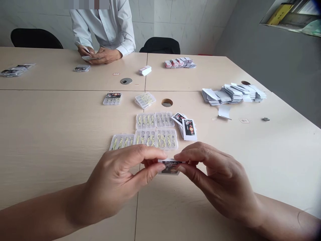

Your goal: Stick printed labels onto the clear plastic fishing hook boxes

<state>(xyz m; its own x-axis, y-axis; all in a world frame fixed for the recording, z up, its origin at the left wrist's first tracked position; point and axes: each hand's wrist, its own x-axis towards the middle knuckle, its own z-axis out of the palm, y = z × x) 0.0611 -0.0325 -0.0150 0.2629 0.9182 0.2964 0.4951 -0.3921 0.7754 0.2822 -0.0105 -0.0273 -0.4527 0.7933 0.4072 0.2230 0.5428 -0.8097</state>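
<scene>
A small black-and-white printed card [169, 167] is held between my two hands, low over the table. My left hand [125, 177] pinches its left end between thumb and fingers. At the other end, the thumb and fingers of my right hand [215, 180] are closed on it too. A pale edge shows below the card; whether it belongs to a clear case I cannot tell. Just beyond lie several clear plastic cases [167, 139] with yellow-green looped cords and hooks in their compartments. Right of these sits a loose stack of printed cards [190, 129].
Stacks of folded white cards [233, 93] lie at the right, near a small dark object [265, 119]. More cases [145, 99] sit farther back by a round table hole [167, 102]. Across the table a person in a white shirt [102, 30] handles a card.
</scene>
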